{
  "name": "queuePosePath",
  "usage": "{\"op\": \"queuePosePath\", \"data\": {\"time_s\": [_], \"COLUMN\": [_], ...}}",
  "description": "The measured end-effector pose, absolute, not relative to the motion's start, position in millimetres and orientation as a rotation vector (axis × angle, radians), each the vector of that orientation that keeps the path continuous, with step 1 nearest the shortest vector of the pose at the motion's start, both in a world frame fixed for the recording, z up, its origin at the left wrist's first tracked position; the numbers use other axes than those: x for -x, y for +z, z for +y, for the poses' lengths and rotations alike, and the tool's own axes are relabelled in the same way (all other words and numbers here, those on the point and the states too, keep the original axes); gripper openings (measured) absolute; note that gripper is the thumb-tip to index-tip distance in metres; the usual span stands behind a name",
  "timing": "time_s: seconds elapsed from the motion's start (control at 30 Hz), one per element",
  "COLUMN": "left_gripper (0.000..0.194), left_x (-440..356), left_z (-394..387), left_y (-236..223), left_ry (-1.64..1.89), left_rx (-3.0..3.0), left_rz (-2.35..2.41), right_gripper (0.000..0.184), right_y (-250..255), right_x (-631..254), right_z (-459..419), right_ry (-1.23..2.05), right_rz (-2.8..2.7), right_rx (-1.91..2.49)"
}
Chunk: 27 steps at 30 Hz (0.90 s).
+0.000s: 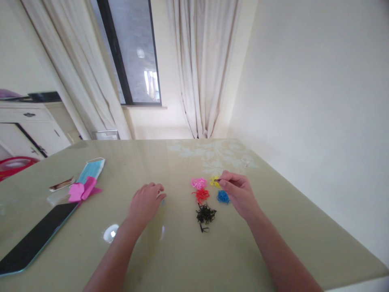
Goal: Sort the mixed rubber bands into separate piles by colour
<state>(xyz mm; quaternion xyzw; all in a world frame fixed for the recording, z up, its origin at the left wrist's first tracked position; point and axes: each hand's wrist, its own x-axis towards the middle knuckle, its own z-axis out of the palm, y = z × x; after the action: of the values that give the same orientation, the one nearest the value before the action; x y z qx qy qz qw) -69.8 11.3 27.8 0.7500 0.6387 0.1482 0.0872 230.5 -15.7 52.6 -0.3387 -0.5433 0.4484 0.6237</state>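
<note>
Small loose rubber bands lie sorted by colour in the middle of the table: a pink pile, a red pile, a yellow pile, a blue pile and a black pile. A few black bands lie just in front of the black pile. My right hand is above the yellow and blue piles, pinching a small black rubber band between thumb and fingertips. Left of the piles, my left hand hovers low with fingers loosely bent and thumb apart. Close to its thumb is a tiny blue bit.
On the left of the glossy table are a dark flat device, pink paper pieces, a blue face mask and a narrow brown packet. A wall runs along the right edge.
</note>
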Motion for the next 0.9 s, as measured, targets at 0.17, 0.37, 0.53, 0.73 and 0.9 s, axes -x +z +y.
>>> {"op": "queuePosePath", "data": {"time_s": [0.17, 0.37, 0.53, 0.73, 0.9], "left_gripper": [0.015, 0.015, 0.024, 0.015, 0.015], "left_x": [89, 88, 88, 81, 71], "left_z": [20, 21, 24, 22, 21], "left_y": [17, 14, 10, 11, 18], "left_ry": [0.131, 0.195, 0.29, 0.336, 0.621], "left_rx": [-2.209, -2.2, -2.232, -2.217, -2.134], "left_rz": [1.901, 1.871, 1.822, 1.842, 1.645], "right_gripper": [0.019, 0.015, 0.008, 0.007, 0.007], "right_y": [58, 54, 36, 28, 36], "right_x": [-241, -241, -236, -235, -228], "right_z": [-16, -12, -8, -5, -5], "right_ry": [1.071, 1.08, 0.968, 0.965, 0.828], "right_rz": [-1.159, -1.566, -2.01, -2.073, -1.993], "right_rx": [0.709, 0.952, 1.207, 1.238, 1.244]}}
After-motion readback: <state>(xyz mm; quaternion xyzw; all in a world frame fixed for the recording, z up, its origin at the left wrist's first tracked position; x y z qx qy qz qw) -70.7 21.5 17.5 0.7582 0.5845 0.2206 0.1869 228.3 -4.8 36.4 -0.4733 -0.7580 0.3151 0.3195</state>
